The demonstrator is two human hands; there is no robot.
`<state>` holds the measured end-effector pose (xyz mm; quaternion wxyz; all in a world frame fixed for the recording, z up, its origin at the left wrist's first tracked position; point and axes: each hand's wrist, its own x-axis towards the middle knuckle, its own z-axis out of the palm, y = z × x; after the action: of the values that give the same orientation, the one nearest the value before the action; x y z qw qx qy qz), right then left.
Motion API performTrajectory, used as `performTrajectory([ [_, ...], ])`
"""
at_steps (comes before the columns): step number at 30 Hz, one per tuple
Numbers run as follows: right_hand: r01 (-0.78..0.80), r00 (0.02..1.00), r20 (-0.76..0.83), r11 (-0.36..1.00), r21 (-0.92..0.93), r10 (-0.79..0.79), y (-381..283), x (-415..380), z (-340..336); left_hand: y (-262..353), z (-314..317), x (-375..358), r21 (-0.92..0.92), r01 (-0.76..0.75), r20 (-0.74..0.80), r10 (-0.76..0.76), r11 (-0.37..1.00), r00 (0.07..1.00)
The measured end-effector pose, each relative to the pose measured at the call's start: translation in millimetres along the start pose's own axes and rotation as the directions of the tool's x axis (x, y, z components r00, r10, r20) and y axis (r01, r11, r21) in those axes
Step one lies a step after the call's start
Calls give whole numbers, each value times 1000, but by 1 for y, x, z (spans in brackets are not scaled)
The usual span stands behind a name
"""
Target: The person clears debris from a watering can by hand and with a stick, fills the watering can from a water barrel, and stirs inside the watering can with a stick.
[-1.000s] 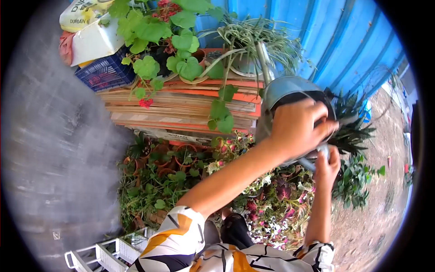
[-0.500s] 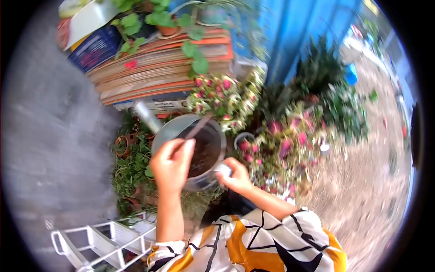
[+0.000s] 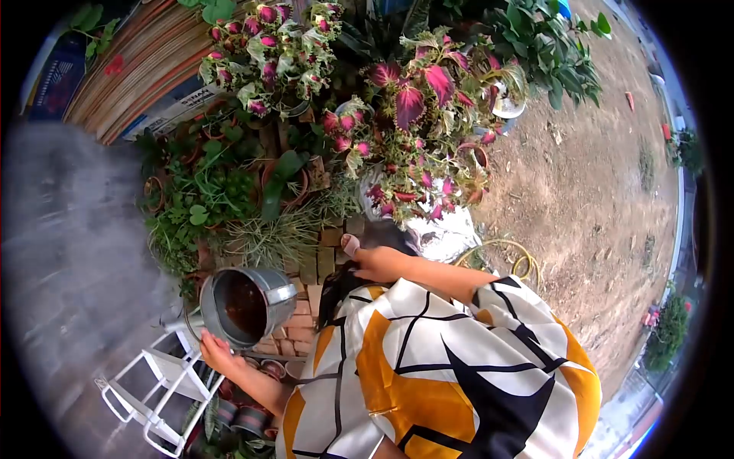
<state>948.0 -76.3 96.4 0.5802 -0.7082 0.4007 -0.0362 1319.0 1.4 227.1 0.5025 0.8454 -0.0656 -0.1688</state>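
A grey metal watering can (image 3: 216,294) hangs at the lower left, tilted so that its round opening faces up toward me. Dark brown liquid (image 3: 243,307) shows inside it. My left hand (image 3: 218,353) is closed around the can's thin curved handle at its near left side. The wide side handle (image 3: 281,293) of the can points right, free of any hand. Near my dark-clad leg, my right hand (image 3: 380,264) is lowered, its fingers reaching left and apart from the can. I see nothing held in it, though part of the fingers is hard to make out.
A white metal rack (image 3: 157,390) stands just below the can, with flower pots (image 3: 251,419) beside it. Green potted plants (image 3: 222,180) and pink-leaved coleus (image 3: 417,99) fill the area ahead. A yellow hose (image 3: 527,264) lies right, near a white sack (image 3: 447,233).
The watering can has moved down and left, away from the coleus. My left hand has shifted lower with its handle. My right hand has let go of the side handle.
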Motion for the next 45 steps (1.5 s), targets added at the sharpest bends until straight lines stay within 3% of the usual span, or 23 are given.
performTrajectory([
  [1,21,994,-103,999,-28,-24,28,-16,8,-9,-8,-6,-1,30,-4,-30,1000,1000],
  [3,-158,984,-68,985,71,163,64,-53,-3,-20,-5,-21,39,37,-61,-35,999,998],
  [5,-389,918,-73,920,35,391,79,-81,-22,-22,7,-39,109,0,-134,14,994,991],
  [7,-325,919,-249,945,-35,307,115,-98,-26,-31,16,-44,31,-13,-139,17,999,990],
  [10,-431,889,-184,902,-25,420,101,-110,-74,-33,28,-60,21,-5,-159,8,1000,987],
  [13,-407,891,-221,913,-9,396,85,-100,-96,-37,33,-83,3,71,-148,-69,998,987],
  [16,-273,925,-276,962,-12,260,72,-83,-96,-51,41,-94,-94,150,8,-150,984,989],
  [20,-114,967,-234,993,-33,104,44,-53,-87,-48,74,-122,-136,160,258,-121,978,959],
  [22,-143,977,-166,988,-57,132,21,-39,-83,-33,90,-137,-163,185,389,-110,969,915],
  [24,-27,971,-238,994,-107,1,12,-28,-73,-25,102,-144,-199,169,495,-50,965,867],
  [26,-24,971,-237,994,-108,-2,7,-24,-67,-13,109,-150,-158,124,537,-20,980,843],
  [28,-51,972,-231,998,-38,41,5,-23,-62,0,118,-158,-189,117,573,13,975,820],
  [32,-230,972,9,952,201,233,8,-30,-62,21,131,-172,-231,82,610,78,970,789],
  [34,-202,978,-1,958,204,207,4,-36,-71,33,136,-180,-185,56,657,81,981,750],
  [37,-222,975,108,852,475,194,-6,-43,-83,36,146,-195,-205,48,679,107,978,727],
  [38,-223,975,118,854,470,189,-6,-44,-87,33,149,-200,-203,38,687,115,978,717],
  [40,-371,925,231,849,376,302,-11,-47,-99,33,152,-208,-219,19,711,146,975,688],
  [41,-372,928,150,841,392,341,-2,-45,-89,35,152,-215,-210,17,709,140,978,691],
  [43,-432,902,168,825,365,398,-2,-48,-90,34,159,-224,-179,-1,715,131,984,686],
  [45,-537,843,183,769,347,505,-3,-48,-91,35,166,-235,-159,-176,704,237,971,670],
])
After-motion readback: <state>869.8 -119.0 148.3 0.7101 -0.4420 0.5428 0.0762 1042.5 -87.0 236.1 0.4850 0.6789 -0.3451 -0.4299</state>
